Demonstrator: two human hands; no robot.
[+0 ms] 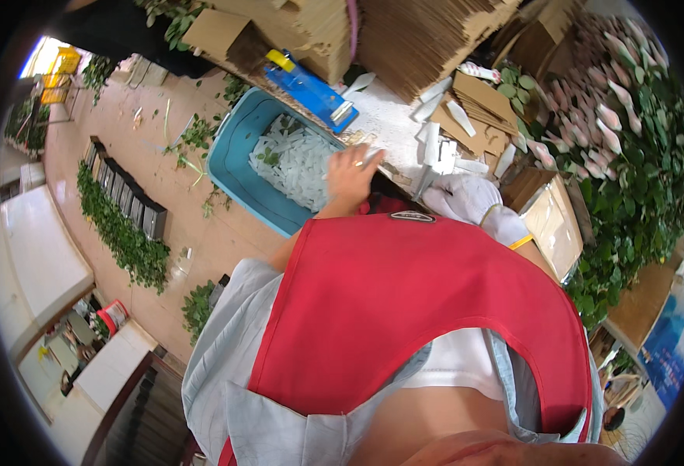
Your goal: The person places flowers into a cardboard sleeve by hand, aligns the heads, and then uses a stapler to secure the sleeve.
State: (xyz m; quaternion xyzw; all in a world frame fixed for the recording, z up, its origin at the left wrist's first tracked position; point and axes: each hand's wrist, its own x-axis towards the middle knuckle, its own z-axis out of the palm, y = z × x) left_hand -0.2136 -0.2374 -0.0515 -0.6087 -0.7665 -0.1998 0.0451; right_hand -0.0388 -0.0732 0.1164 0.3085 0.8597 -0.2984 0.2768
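Observation:
My bare left hand (348,177), with a ring on one finger, is at the table's near edge beside a light-blue tub (229,167). Its thumb stands apart from the fingers, and nothing shows in it. The tub holds a heap of white strips (291,159) with a few green leaves. My right hand (466,200), in a white glove with a yellow band at the wrist, is at the same edge. Its fingers are curled by a thin grey piece I cannot make out. Just beyond it is a small white-and-metal object (440,158).
A long blue device (307,89) with a yellow end lies beyond the tub. Stacked cardboard (427,43) rises at the back. Loose cardboard pieces (478,109) and a box (548,217) lie right, near pale-pink sleeved flowers (606,116). A planter (128,202) stands on the left floor.

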